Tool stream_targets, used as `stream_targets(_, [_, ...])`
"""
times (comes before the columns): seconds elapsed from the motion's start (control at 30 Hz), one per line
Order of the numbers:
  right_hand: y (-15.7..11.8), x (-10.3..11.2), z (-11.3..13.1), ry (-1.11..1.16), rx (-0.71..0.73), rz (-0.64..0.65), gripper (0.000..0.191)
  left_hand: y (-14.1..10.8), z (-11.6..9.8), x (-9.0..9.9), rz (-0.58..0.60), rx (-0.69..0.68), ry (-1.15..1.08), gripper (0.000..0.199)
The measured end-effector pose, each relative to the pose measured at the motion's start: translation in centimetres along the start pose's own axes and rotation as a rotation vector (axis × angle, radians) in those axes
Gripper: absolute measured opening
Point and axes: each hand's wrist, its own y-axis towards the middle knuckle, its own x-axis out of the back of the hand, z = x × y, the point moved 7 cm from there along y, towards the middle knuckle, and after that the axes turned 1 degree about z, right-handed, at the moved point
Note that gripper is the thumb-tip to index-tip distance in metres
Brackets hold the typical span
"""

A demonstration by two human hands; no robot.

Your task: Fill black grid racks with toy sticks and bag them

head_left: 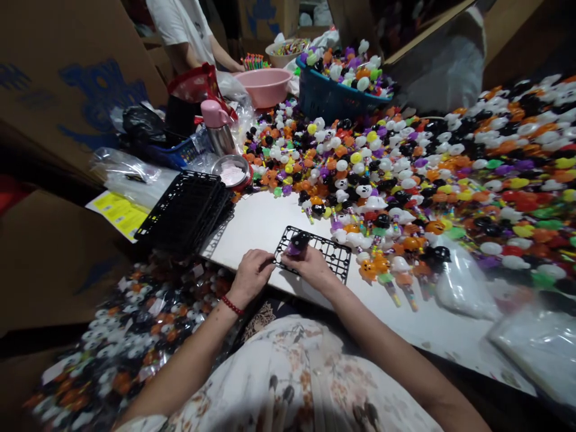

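Black rectangular plastic grid tray (333, 254) lies longways left-to-right beneath the nearer right hand (310, 268), which grips a round-topped purple-and-black plastic toy (298, 242), the left hand (253, 273) bunching its fingertips at the tray's near-left corner.

Purple-and-black toy (299, 241) over black grid tray (332, 253)

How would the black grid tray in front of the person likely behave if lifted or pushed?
The black grid tray is probably light for its size, being mostly open holes. Its straight edges suggest it is fairly stiff. Lying flat on the white tabletop, it would likely slide rather than roll.
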Motion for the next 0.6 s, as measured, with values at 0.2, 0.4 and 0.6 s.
stream_targets(0.2, [0.4, -1.0, 0.3, -0.338, 0.067, -0.027, 0.012, 0.8, -0.5, -0.6, 0.093, 0.047, -0.001, 0.012])
stream_targets(0.4, [0.8, -1.0, -0.4, -0.321, 0.058, -0.034, 0.015, 1.3, -0.5, -0.7, 0.133, 0.119, 0.017, 0.015])
stream_targets(0.6, [0.3, -1.3, 1.5, -0.472, 0.223, -0.009, 0.010, 1.6, -0.1, -0.9, 0.152, 0.165, 0.037, 0.013])
